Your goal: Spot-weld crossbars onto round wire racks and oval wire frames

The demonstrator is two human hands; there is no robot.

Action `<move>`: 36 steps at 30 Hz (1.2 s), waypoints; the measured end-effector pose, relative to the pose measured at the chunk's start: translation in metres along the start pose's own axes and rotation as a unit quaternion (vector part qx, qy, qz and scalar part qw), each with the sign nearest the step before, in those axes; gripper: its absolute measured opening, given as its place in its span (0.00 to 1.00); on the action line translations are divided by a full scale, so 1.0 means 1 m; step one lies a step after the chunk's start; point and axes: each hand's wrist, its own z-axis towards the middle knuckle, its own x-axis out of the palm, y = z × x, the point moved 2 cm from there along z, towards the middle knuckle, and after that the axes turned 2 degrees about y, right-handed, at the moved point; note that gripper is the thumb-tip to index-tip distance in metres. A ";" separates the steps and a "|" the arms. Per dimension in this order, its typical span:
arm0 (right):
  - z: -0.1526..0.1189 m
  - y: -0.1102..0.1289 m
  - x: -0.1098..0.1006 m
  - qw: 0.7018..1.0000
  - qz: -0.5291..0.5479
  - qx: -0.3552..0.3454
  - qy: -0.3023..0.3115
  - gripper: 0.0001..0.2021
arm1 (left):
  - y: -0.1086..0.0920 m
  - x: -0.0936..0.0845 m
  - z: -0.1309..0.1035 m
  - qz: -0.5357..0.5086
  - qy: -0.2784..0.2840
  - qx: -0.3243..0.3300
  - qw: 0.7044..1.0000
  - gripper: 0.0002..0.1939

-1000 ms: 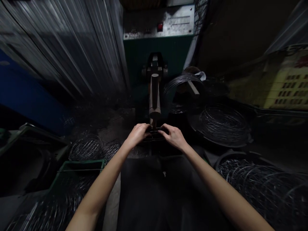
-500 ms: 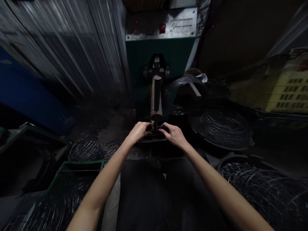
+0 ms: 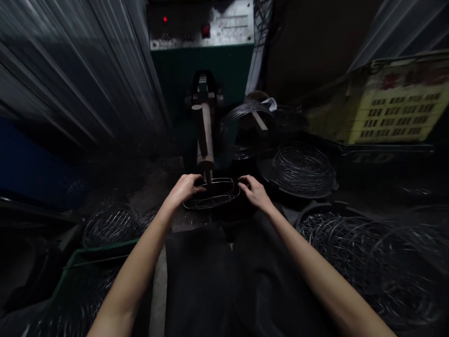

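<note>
An oval wire frame point(image 3: 218, 202) is held level at the machine's lower electrode, below the long metal arm point(image 3: 205, 140). My left hand point(image 3: 185, 188) pinches the frame's left part close beside the electrode tip. At its right end my right hand point(image 3: 253, 191) has thumb and fingers closed round the wire. Behind them stands the green machine point(image 3: 224, 65) with a red light and a red switch on its panel.
Wire rings fill a black tub point(image 3: 351, 262) at right and lie on a round tray point(image 3: 301, 171). A yellow crate point(image 3: 396, 112) stands at back right. More wire pieces lie left, by a green crate point(image 3: 75, 257).
The view has swung to the right. My right hand has moved away from the electrode and my left hand, and more of the wire frame shows between my hands.
</note>
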 end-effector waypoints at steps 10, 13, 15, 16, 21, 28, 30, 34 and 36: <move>-0.007 0.038 0.017 0.970 -0.227 -0.082 0.022 0.11 | 0.007 0.000 -0.031 -0.008 -0.084 0.024 0.996 0.25; -0.010 0.050 0.023 0.963 -0.246 -0.100 0.040 0.12 | -0.007 0.008 -0.024 0.018 -0.061 0.044 0.997 0.20; -0.010 0.057 0.025 0.964 -0.237 -0.107 0.058 0.12 | -0.009 0.011 -0.018 0.027 -0.045 0.041 0.998 0.16; -0.010 0.060 0.025 0.964 -0.234 -0.107 0.067 0.11 | -0.008 0.011 -0.017 0.028 -0.038 0.041 0.998 0.14; -0.004 0.069 0.025 0.970 -0.190 -0.107 0.105 0.09 | -0.004 0.012 -0.021 0.008 -0.038 0.046 0.998 0.11; 0.003 0.066 0.028 0.979 -0.143 -0.074 0.129 0.07 | -0.004 0.015 -0.023 0.017 -0.063 0.060 0.996 0.10; 0.004 0.067 0.029 0.979 -0.140 -0.057 0.133 0.07 | -0.003 0.017 -0.023 0.023 -0.069 0.061 0.995 0.09; 0.004 0.069 0.031 0.977 -0.154 -0.046 0.139 0.08 | -0.003 0.020 -0.025 0.023 -0.076 0.070 0.994 0.08; 0.004 0.068 0.032 0.976 -0.163 -0.045 0.137 0.08 | -0.004 0.020 -0.026 0.024 -0.078 0.074 0.994 0.07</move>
